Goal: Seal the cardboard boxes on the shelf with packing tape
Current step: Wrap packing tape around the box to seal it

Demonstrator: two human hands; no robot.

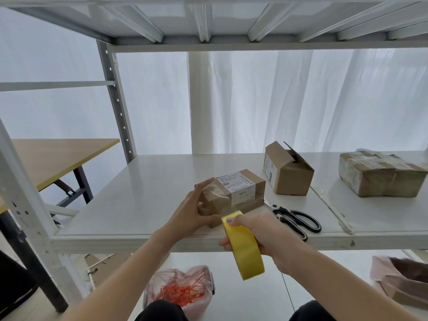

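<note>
A small cardboard box (240, 193) with a white shipping label lies near the front edge of the white shelf (143, 181). My left hand (196, 209) grips its left end, fingers curled over the top corner. My right hand (257, 235) holds a yellow roll of packing tape (245, 246) just in front of the box, thumb on the roll's top edge. Behind, to the right, stands a second cardboard box (287, 174) with its flaps open. A third box (379, 177), wrapped in tape, sits at the far right.
Black-handled scissors (296, 220) lie on the shelf right of the held box. A strip of clear tape (331, 205) runs along the shelf seam. Below are a bag of red cable ties (183, 290) and a pink bag (398, 276). A wooden table (60, 158) stands to the left.
</note>
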